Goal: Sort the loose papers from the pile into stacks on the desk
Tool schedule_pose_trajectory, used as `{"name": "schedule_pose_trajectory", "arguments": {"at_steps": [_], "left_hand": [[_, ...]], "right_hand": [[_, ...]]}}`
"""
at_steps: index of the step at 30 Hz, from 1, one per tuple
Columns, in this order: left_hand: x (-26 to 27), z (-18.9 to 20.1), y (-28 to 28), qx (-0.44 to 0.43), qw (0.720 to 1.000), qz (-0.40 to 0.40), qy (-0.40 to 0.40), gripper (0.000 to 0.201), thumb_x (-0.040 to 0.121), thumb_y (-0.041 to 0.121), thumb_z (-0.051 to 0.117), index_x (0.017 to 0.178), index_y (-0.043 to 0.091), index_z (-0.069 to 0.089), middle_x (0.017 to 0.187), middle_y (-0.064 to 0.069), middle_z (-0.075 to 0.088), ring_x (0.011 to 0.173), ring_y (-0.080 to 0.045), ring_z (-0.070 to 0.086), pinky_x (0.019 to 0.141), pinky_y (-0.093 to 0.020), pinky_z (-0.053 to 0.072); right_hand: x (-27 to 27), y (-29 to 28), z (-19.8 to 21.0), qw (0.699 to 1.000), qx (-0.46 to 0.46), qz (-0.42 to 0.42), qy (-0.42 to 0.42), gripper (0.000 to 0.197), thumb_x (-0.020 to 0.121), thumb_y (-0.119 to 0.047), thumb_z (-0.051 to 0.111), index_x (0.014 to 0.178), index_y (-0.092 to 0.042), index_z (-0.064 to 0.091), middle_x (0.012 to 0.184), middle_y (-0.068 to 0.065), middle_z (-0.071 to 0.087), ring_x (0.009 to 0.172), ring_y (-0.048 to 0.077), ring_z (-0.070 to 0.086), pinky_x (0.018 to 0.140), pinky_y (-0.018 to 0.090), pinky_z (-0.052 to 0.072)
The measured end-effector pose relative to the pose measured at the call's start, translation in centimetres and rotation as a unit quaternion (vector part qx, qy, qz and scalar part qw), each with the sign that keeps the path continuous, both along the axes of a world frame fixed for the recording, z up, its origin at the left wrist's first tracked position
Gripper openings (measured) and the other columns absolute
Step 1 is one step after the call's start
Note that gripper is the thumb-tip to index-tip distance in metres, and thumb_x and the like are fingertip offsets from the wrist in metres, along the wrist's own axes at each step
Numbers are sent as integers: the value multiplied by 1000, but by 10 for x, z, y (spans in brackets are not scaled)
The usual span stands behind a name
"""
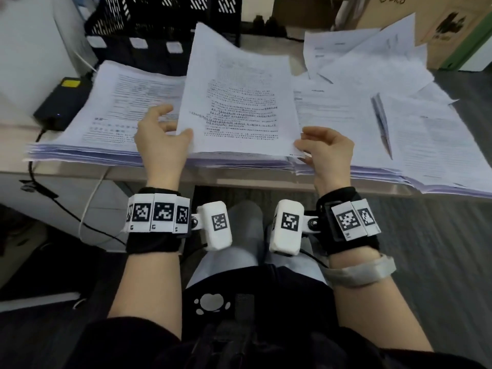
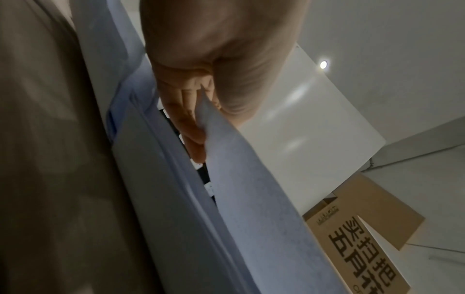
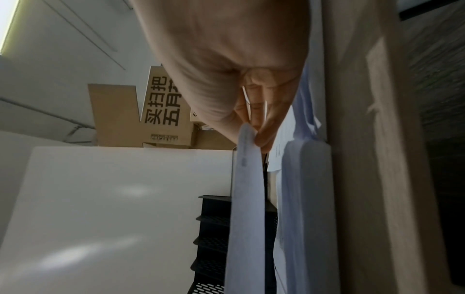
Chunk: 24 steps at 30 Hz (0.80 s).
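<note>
Held item: printed sheet (image 1: 239,102), lifted over the desk (image 1: 202,179) at centre; your left hand (image 1: 159,139) pinches its lower-left corner, your right hand (image 1: 327,147) its lower-right. Beneath, at 9 o'clock: thick stack (image 1: 114,107). At 3 o'clock: loose pile (image 1: 399,107), fanned, with a pen (image 1: 382,123) lying on it. At 12 o'clock: black file racks (image 1: 159,20), close behind the sheet. At 1 o'clock: cardboard boxes (image 1: 439,25). At 9 o'clock, beyond the stack: black power adapter (image 1: 62,102).

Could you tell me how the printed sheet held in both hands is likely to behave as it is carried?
The sheet probably flops: its far edge already curls. Pinched only at the near corners by the left hand and right hand, it seems light.
</note>
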<state>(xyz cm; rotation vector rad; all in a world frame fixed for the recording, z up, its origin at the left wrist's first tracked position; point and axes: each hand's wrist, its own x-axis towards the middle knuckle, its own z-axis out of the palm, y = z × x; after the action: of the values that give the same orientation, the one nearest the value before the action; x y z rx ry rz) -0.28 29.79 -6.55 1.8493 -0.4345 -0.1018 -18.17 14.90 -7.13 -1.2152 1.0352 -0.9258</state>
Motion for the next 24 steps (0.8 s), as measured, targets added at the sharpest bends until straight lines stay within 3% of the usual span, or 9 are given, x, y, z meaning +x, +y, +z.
{"name": "schedule_pose_trajectory", "arguments": {"at_steps": [3,7,11,14,19,22,24], "left_hand": [[4,-2,3,52,998,-10,-24,43,78,9,67,119,14,59,106,-9,68,98,-20,65,88,-34,52],[7,1,4,127,991,-10,-44,40,83,20,62,123,18,59,121,-2,64,113,-21,58,93,-35,46],[7,7,2,165,984,-7,-61,41,86,25,58,126,19,58,128,-2,60,125,-24,48,101,-39,40],[2,17,-9,150,986,-39,-63,37,87,22,56,124,18,60,128,-2,60,124,-21,50,108,-44,37],[-13,40,-40,89,985,-132,-70,30,89,18,56,118,14,63,120,-1,64,117,-12,56,106,-35,42],[-23,60,-68,71,977,-180,-86,28,90,16,54,116,13,65,116,1,66,113,-9,57,103,-27,43],[-30,72,-89,62,973,-208,-76,29,90,14,53,116,14,65,115,1,66,111,-9,58,100,-25,45]], "right_hand": [[7,3,-2,999,-28,-3,23,33,67,12,66,92,-10,68,82,1,68,82,17,65,66,27,53],[11,4,-1,997,-57,20,45,32,69,10,65,93,-11,68,85,1,67,81,15,64,54,17,48],[11,3,3,989,-104,36,97,22,67,-1,73,82,-17,71,84,-2,71,87,13,66,66,17,46],[8,-2,11,986,-119,36,107,19,68,-4,73,83,-15,72,83,-2,71,81,8,64,66,18,44],[2,-17,34,983,-137,55,108,15,73,-7,72,85,-15,72,75,-7,67,71,3,60,61,17,42],[-6,-34,52,980,-143,70,115,16,76,-8,71,91,-13,72,80,-2,69,74,6,62,52,12,45],[-12,-48,62,979,-148,72,123,19,77,-8,70,95,-11,71,86,0,70,79,8,65,55,14,49]]}}
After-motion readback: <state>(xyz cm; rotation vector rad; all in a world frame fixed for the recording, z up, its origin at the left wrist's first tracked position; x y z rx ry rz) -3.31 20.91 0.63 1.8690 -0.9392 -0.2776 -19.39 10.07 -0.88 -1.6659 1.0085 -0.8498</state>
